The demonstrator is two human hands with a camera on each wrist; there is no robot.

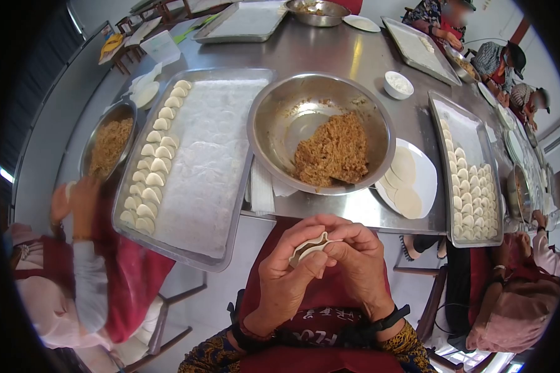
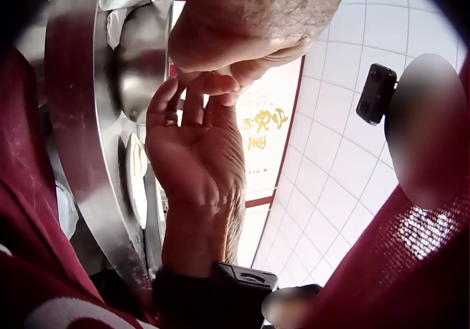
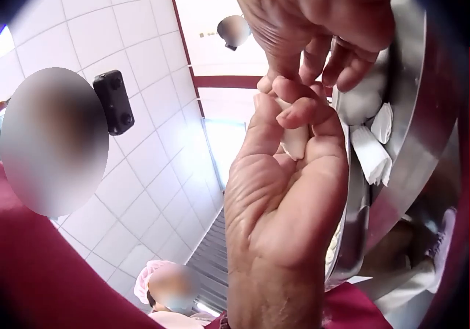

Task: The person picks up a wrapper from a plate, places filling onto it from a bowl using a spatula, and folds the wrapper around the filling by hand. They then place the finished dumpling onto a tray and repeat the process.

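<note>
A dumpling (image 1: 309,247), its wrapper folded over with an opening still showing toward the wearer, is held between both hands over the lap. My left hand (image 1: 284,252) grips its left side, thumb along the front edge. With thumb and fingers, my right hand (image 1: 359,258) pinches the right end of the wrapper. In the right wrist view a pale part of the dumpling (image 3: 294,142) shows within the left hand's curled fingers. The left wrist view has the dumpling mostly hidden behind the fingers.
Ahead stands a steel bowl (image 1: 274,143) of brown filling. A plate (image 1: 428,177) of round wrappers lies right of it. Dumplings line a floured tray (image 1: 211,168) at left and another tray (image 1: 470,124) at right. A white bowl (image 1: 399,85) sits farther back. People work on both sides.
</note>
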